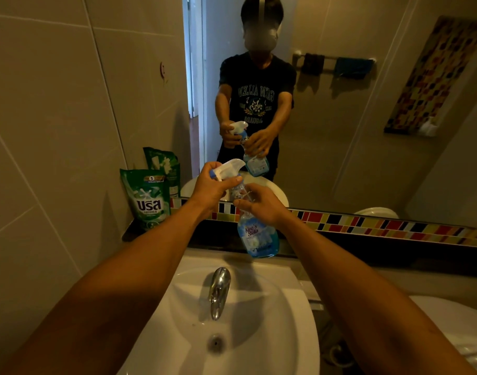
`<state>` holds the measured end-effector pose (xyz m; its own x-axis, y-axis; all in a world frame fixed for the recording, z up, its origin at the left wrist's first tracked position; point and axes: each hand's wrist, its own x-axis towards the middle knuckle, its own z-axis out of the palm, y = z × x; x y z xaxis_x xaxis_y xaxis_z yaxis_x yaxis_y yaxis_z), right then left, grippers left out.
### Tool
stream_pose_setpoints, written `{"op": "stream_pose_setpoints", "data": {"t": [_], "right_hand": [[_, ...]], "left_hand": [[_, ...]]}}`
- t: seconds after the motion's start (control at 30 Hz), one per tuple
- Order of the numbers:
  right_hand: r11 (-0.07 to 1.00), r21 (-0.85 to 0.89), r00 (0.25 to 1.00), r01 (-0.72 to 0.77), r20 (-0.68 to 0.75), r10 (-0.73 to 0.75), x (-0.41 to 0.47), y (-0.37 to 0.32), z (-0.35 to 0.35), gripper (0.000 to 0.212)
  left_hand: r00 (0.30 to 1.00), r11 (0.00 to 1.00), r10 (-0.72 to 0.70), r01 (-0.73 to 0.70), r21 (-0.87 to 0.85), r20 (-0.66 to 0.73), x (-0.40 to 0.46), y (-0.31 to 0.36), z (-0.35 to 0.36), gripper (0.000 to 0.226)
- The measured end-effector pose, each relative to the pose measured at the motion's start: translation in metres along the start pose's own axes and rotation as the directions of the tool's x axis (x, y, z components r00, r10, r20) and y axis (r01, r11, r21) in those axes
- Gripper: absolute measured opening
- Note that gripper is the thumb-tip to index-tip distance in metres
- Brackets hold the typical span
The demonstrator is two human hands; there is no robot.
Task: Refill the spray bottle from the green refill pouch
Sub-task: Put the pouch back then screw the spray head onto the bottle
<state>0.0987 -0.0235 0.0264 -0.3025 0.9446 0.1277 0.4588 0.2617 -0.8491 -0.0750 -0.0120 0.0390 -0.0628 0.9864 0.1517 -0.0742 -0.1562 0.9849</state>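
Two bare hands hold a blue spray bottle (259, 236) above the back edge of a white washbasin (272, 320).

Left hand (211, 185) is wrapped around the white trigger head (229, 167) at the top of the bottle, while the right hand (261, 204) is clamped on the clear neck just below it; the two hands sit close together, almost touching. The bottle hangs slightly tilted, with blue liquid in its lower part, in front of a dark ledge and a strip of coloured tiles (367, 221). Well to the left, a green refill pouch (148, 198) stands upright on that ledge against the wall, untouched. A chrome tap (218, 290) points down into the basin. The mirror (340, 104) behind repeats the grip.
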Motion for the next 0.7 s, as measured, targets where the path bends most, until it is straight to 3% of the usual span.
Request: {"op": "stream_pose_setpoints", "data": {"t": [0.13,0.33,0.7], "right_hand": [[1.0,-0.022,1.0,-0.004,0.029,0.004,0.002,0.001,0.0,0.04],[1.0,-0.004,0.999,0.003,0.047,-0.003,0.002,-0.001,-0.001,0.038],[1.0,0.003,0.997,0.023,0.07,-0.023,0.0,-0.012,-0.003,0.036]], "left_hand": [[0.997,0.997,0.046,-0.049,0.056,0.058,0.002,0.0,-0.008,0.057],[0.993,0.995,-0.002,-0.01,0.101,0.122,0.007,0.002,-0.016,0.051],[0.999,1.0,-0.021,0.021,0.006,0.046,0.005,-0.002,-0.014,0.053]]}}
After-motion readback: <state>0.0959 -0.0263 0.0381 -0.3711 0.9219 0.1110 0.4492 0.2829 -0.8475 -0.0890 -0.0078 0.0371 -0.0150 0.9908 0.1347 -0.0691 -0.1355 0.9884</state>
